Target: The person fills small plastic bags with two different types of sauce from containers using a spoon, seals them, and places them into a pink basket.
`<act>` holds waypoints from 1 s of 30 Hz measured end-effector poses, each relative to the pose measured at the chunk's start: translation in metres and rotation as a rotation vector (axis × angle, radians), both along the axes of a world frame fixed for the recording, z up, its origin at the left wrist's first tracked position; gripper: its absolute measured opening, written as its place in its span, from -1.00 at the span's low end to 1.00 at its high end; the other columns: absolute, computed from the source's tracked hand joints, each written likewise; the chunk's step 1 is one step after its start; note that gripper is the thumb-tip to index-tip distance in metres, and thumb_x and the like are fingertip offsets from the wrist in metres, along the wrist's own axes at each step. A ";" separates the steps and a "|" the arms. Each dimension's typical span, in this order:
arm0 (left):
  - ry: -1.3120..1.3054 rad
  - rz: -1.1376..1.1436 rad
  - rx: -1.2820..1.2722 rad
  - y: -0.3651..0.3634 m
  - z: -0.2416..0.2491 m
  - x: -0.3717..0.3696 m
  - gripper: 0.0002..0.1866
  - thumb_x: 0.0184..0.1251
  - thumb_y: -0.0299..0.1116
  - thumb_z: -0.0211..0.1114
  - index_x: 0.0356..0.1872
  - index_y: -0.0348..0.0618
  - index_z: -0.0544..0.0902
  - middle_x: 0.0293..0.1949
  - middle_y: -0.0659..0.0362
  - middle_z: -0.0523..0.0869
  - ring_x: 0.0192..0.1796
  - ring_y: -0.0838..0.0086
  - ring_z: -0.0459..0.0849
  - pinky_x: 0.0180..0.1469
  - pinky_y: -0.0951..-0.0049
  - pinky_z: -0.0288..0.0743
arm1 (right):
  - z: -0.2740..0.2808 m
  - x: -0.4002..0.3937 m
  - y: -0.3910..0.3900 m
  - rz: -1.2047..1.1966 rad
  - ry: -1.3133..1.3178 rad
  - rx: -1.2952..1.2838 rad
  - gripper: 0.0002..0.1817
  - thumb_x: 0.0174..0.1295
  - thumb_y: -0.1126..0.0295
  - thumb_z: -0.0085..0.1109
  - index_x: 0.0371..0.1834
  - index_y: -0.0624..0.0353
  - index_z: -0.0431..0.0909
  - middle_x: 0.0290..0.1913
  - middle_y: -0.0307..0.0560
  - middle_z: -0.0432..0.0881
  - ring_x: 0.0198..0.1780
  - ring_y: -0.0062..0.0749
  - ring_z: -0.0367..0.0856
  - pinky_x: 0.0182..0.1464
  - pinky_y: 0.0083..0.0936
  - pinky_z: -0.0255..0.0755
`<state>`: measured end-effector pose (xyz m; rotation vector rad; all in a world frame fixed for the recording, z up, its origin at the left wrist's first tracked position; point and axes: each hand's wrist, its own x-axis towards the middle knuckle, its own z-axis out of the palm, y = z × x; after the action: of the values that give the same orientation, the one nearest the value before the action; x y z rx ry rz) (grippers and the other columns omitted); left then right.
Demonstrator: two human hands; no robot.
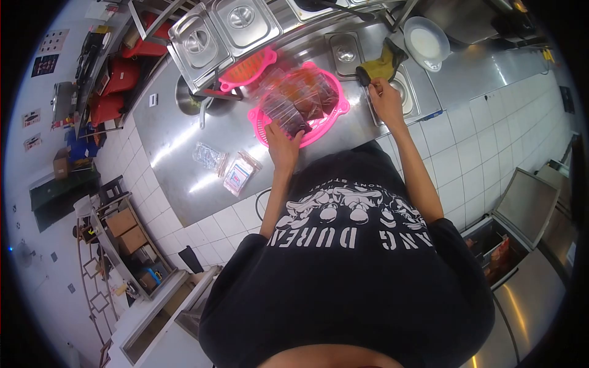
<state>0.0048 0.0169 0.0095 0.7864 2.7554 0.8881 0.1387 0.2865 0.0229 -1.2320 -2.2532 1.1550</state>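
Note:
My left hand [283, 147] is at the near left rim of a pink basket [343, 105], its fingers closed on the edge of a clear plastic bag with dark contents [286, 115]. More bags with reddish-brown contents [314, 92] fill the basket. To the right, my right hand [385, 101] is raised above the edge of a sunken steel container, thumb and fingers pressed together. Whatever it pinches, if anything, is too small to make out. Just beyond its fingertips lies a yellow-green and black cloth or glove [381, 64].
Lidded steel pans [242, 23] stand on a raised rack behind a second pink basket [248, 69]. A steel pot [189, 98] and plastic packets [238, 175] rest on the counter [175, 184] at left. A white bowl [424, 43] sits at back right.

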 end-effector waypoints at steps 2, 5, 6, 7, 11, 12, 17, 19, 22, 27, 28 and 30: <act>-0.002 0.015 -0.002 0.000 0.000 0.000 -0.21 -0.05 -0.29 0.61 0.17 -0.33 0.33 0.09 -0.15 0.40 0.13 -0.10 0.47 0.11 0.08 0.47 | -0.002 0.004 -0.005 0.012 0.003 0.006 -0.76 0.29 0.30 0.18 -0.06 0.18 0.59 -0.46 0.08 0.64 -0.37 -0.03 0.66 -0.26 -0.21 0.46; -0.053 0.006 0.004 0.000 0.008 0.001 -0.17 -0.08 -0.26 0.62 0.18 -0.32 0.32 0.10 -0.14 0.40 0.14 -0.09 0.47 0.12 0.07 0.47 | -0.004 0.008 -0.011 0.020 0.015 -0.001 -0.76 0.30 0.30 0.17 -0.06 0.18 0.59 -0.49 0.06 0.63 -0.40 -0.09 0.65 -0.29 -0.24 0.46; -0.054 0.007 0.002 0.000 0.009 0.001 -0.17 -0.08 -0.26 0.62 0.18 -0.32 0.32 0.10 -0.14 0.40 0.14 -0.09 0.47 0.12 0.07 0.47 | -0.002 0.008 -0.012 0.019 0.026 -0.017 -0.76 0.30 0.30 0.16 -0.07 0.18 0.59 -0.49 0.06 0.64 -0.42 -0.12 0.65 -0.30 -0.26 0.47; -0.059 0.005 -0.005 -0.001 0.010 0.001 -0.16 -0.09 -0.26 0.63 0.19 -0.32 0.32 0.10 -0.14 0.40 0.14 -0.08 0.48 0.12 0.07 0.47 | 0.000 0.009 -0.013 0.021 0.025 -0.018 -0.76 0.30 0.30 0.16 -0.07 0.18 0.59 -0.49 0.06 0.64 -0.42 -0.12 0.65 -0.30 -0.26 0.47; -0.083 0.009 0.000 -0.004 0.012 0.000 -0.16 -0.07 -0.21 0.63 0.19 -0.31 0.32 0.09 -0.13 0.42 0.14 -0.06 0.48 0.11 0.09 0.47 | 0.006 0.011 -0.017 0.023 0.021 -0.075 -0.76 0.31 0.30 0.16 -0.06 0.18 0.59 -0.48 0.03 0.65 -0.43 -0.21 0.66 -0.30 -0.31 0.48; -0.084 0.014 -0.002 -0.005 0.012 0.000 -0.16 -0.07 -0.21 0.63 0.19 -0.31 0.32 0.09 -0.13 0.42 0.14 -0.06 0.48 0.11 0.09 0.47 | 0.006 0.011 -0.018 0.029 0.030 -0.075 -0.76 0.31 0.31 0.16 -0.05 0.18 0.59 -0.48 0.03 0.66 -0.43 -0.23 0.66 -0.30 -0.32 0.48; -0.085 0.151 0.151 -0.026 0.026 -0.007 -0.43 0.18 -0.26 0.48 0.12 -0.31 0.43 -0.04 -0.06 0.49 -0.08 0.15 0.54 -0.02 0.21 0.46 | 0.009 0.014 -0.021 0.047 0.038 -0.088 -0.77 0.30 0.32 0.19 -0.06 0.18 0.60 -0.49 0.00 0.65 -0.44 -0.27 0.66 -0.29 -0.35 0.49; 0.019 0.252 0.155 -0.053 0.020 -0.017 -0.60 0.22 -0.36 0.42 0.03 -0.25 0.52 -0.16 0.01 0.53 -0.19 0.20 0.54 -0.07 0.23 0.44 | 0.010 0.015 -0.023 0.055 0.046 -0.097 -0.78 0.30 0.33 0.19 -0.07 0.18 0.60 -0.50 -0.02 0.63 -0.44 -0.30 0.65 -0.29 -0.37 0.48; 0.133 0.226 -0.032 -0.113 0.004 -0.039 -0.63 0.19 -0.29 0.44 -0.05 -0.22 0.57 -0.18 -0.01 0.57 -0.14 0.15 0.58 -0.08 0.19 0.47 | 0.004 0.017 -0.024 0.065 0.038 -0.150 -0.78 0.30 0.33 0.19 -0.06 0.18 0.61 -0.49 -0.02 0.63 -0.44 -0.31 0.64 -0.29 -0.37 0.48; 0.027 0.395 -0.473 -0.142 -0.003 -0.039 -0.57 0.07 -0.07 0.51 -0.20 -0.20 0.66 -0.21 -0.02 0.64 -0.16 0.07 0.66 -0.12 0.15 0.53 | 0.005 0.015 -0.031 0.087 0.013 -0.182 -0.77 0.31 0.33 0.19 -0.05 0.18 0.61 -0.48 -0.02 0.63 -0.44 -0.33 0.62 -0.28 -0.37 0.47; 0.027 0.397 -0.477 -0.147 -0.011 -0.040 -0.57 0.07 -0.07 0.51 -0.20 -0.20 0.66 -0.21 -0.02 0.64 -0.16 0.07 0.66 -0.12 0.15 0.53 | 0.006 0.014 -0.031 0.091 0.013 -0.172 -0.76 0.31 0.32 0.18 -0.05 0.18 0.61 -0.48 -0.03 0.63 -0.44 -0.34 0.62 -0.28 -0.38 0.47; 0.053 0.363 -0.377 -0.157 -0.027 -0.044 -0.59 0.04 -0.06 0.54 -0.28 -0.20 0.67 -0.24 -0.03 0.66 -0.20 0.06 0.67 -0.14 0.14 0.54 | 0.004 0.013 -0.030 0.095 0.014 -0.163 -0.76 0.31 0.32 0.18 -0.05 0.19 0.62 -0.47 -0.03 0.63 -0.44 -0.34 0.61 -0.28 -0.38 0.47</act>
<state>-0.0387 -0.1405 -0.0171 0.2531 3.0280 0.3681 0.1515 0.2563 0.0269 -1.1811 -2.2669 1.4028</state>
